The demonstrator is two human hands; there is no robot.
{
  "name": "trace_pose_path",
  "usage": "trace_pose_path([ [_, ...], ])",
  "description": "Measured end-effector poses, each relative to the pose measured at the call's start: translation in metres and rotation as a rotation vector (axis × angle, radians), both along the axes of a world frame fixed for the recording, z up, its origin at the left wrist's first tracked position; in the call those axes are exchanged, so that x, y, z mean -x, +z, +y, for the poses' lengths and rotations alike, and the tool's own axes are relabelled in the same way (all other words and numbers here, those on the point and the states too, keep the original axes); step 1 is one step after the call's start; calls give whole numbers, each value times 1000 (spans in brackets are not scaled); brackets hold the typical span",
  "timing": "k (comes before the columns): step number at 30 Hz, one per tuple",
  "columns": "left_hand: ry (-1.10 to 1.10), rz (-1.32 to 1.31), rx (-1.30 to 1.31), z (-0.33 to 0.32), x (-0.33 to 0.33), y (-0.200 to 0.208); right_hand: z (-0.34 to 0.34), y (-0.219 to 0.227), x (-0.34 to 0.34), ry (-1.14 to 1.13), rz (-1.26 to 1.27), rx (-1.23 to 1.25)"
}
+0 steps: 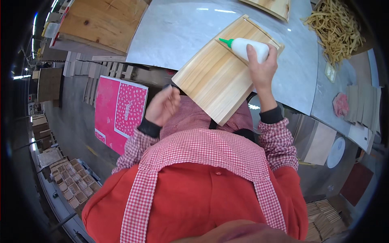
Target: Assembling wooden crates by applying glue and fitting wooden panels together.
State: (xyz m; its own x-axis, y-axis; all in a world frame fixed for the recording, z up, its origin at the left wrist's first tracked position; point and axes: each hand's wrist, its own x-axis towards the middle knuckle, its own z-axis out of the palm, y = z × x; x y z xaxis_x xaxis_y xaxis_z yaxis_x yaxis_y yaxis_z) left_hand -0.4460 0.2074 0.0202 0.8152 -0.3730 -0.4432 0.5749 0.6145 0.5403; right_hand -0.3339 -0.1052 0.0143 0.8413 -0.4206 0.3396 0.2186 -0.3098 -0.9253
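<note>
Checked apron cloth [206, 148] lies just on the near side of the wooden panel [214, 77], whose closest corner juts past the worktop [162, 40] edge and over the person's lap. Beside the panel's left corner, the left hand [164, 106] hangs off the wood with fingers loosely curled; whether something small sits between the fingertips cannot be told. Over the panel's right half, the right hand [262, 65] grips the base end of a white squeeze bottle [248, 48], thumb on one side and fingers on the other. Its green nozzle [225, 41] points left across the panel, close to a narrow strip; contact cannot be made out. The panel's far end rests well inside the worktop, while its near part overhangs.

Left of the panel, beyond the left hand, a pink carton [121, 107] stands below the worktop edge, a gap between them. Broad grey surface runs to the left and right of the panel's far end, leaving room sideways. Farther left stands a large wooden box [101, 24]; beyond the panel's far end lies another wooden piece [271, 7]. Far to the panel's right sits a heap of tan strips [336, 30].
</note>
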Motion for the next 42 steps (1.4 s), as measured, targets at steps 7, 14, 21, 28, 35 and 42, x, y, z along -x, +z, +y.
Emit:
trace_pose_path([
  [7,-31,166,-25,-41,39,-35,12,9,-4,40,-32,216],
  [14,-74,159,170,-82,13,-33,-28,23,36,48,7,367],
  [21,-28,151,146,-97,0,-44,-75,26,94,-73,31,362],
  [28,-3,117,130,-99,1,-34,-101,18,112,-151,126,54],
  [35,34,56,143,-96,0,-18,-109,39,78,-261,-103,-446],
  [42,42,64,135,-94,0,-16,-133,17,21,-474,21,-300],
])
